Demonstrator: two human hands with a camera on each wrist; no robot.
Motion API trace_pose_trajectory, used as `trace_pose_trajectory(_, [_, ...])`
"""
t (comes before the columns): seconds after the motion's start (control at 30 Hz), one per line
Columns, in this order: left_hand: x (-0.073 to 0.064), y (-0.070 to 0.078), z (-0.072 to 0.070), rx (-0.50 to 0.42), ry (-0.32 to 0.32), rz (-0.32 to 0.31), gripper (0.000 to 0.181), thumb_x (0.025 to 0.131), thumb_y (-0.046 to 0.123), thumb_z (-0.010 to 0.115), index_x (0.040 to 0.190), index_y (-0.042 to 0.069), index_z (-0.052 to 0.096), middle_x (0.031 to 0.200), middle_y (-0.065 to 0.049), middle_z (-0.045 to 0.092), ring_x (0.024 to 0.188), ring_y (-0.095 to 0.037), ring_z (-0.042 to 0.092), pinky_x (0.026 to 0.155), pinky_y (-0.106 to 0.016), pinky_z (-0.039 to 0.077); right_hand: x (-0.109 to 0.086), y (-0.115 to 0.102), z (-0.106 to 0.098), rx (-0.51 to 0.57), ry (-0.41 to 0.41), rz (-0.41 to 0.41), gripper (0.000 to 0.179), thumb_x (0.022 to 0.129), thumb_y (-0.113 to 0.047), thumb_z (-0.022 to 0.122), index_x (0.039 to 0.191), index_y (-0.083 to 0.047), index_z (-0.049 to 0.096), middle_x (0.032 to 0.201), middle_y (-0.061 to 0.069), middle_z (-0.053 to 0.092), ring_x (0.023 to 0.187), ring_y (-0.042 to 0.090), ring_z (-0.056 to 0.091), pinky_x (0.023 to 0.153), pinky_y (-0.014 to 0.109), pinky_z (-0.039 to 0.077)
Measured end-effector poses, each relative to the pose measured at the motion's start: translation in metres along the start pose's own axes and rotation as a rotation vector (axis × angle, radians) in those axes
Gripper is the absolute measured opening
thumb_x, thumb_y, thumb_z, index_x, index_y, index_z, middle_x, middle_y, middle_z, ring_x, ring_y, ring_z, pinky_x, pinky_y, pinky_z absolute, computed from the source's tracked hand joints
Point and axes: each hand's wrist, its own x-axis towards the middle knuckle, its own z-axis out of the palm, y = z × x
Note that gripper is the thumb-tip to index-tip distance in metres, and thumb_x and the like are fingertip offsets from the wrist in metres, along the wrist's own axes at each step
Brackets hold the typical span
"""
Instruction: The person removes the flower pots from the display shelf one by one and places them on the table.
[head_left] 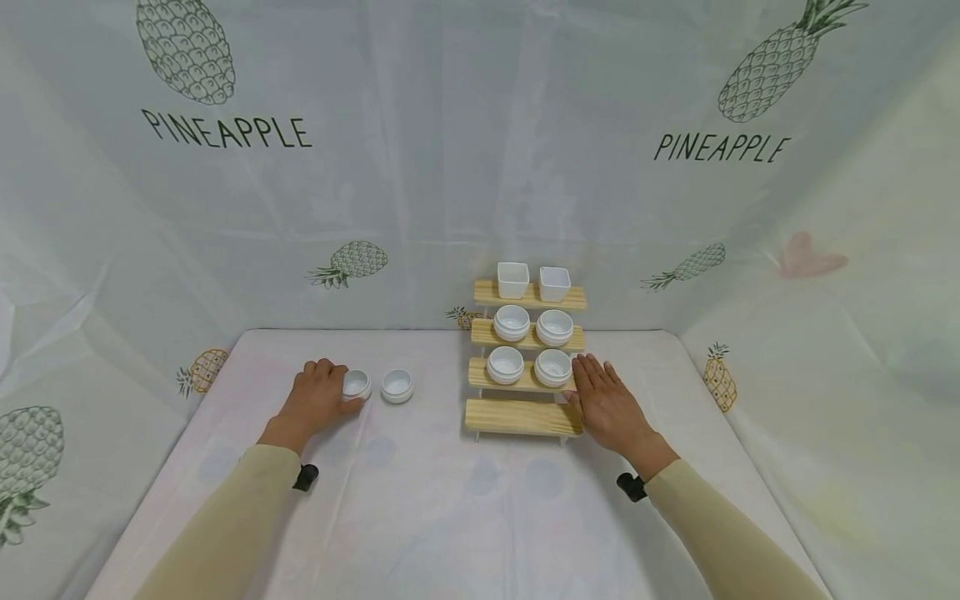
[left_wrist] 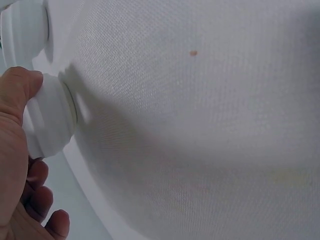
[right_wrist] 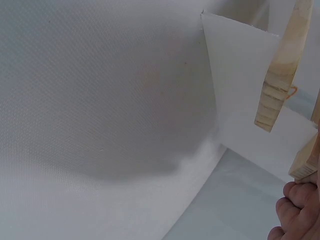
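Observation:
My left hand (head_left: 318, 395) grips a small round white bowl (head_left: 357, 384) at the left of the table. In the left wrist view, the thumb (left_wrist: 22, 85) lies on one side of that bowl and the fingers on the other. A second round white bowl (head_left: 397, 386) sits just to its right. My right hand (head_left: 606, 406) is laid flat with straight fingers along the right side of a stepped wooden stand (head_left: 523, 417). In the right wrist view, its fingertips (right_wrist: 295, 212) are at the end of a wooden shelf (right_wrist: 304, 162).
On the stand's top step are two square white bowls (head_left: 513, 281). Round white bowls (head_left: 555, 328) stand in pairs on the two middle steps, and the lowest step is bare wood. A pineapple-print sheet (head_left: 450, 167) rises behind and beside the white-covered table (head_left: 420, 517).

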Motion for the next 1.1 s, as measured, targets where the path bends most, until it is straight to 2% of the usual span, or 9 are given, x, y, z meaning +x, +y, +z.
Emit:
trace_pose_trajectory(0.3, [-0.0007, -0.0004, -0.0002, 0.028, 0.015, 0.018, 0.073, 0.094, 0.042, 0.078, 0.137, -0.012, 0.054, 0.123, -0.03, 0.054, 0.108, -0.044, 0.046, 0.098, -0.061, 0.042, 0.0, -0.0005, -0.0018, -0.011, -0.018, 0.003, 0.068, 0.113, -0.038, 0.043, 0.16, 0.01, 0.03, 0.167, 0.028, 0.034, 0.157, 0.044, 0.03, 0.128, 0.058, 0.021])
trace_pose_trajectory(0.53, [0.0, -0.0009, -0.0008, 0.026, 0.005, 0.013, 0.074, 0.094, 0.042, 0.078, 0.138, -0.013, 0.054, 0.124, -0.03, 0.054, 0.109, -0.044, 0.045, 0.099, -0.061, 0.041, 0.0007, -0.0004, -0.0014, -0.003, -0.039, 0.016, 0.069, 0.114, -0.04, 0.039, 0.162, 0.008, 0.027, 0.169, 0.026, 0.031, 0.159, 0.043, 0.027, 0.129, 0.056, 0.019])
trace_pose_trajectory(1.1, [0.0001, 0.0033, -0.001, 0.03, -0.006, 0.014, 0.074, 0.095, 0.044, 0.078, 0.138, -0.012, 0.054, 0.124, -0.029, 0.053, 0.108, -0.042, 0.045, 0.098, -0.06, 0.042, 0.0003, -0.001, -0.0006, -0.005, -0.012, 0.006, 0.068, 0.113, -0.038, 0.043, 0.16, 0.01, 0.03, 0.166, 0.028, 0.034, 0.157, 0.045, 0.03, 0.128, 0.058, 0.021])
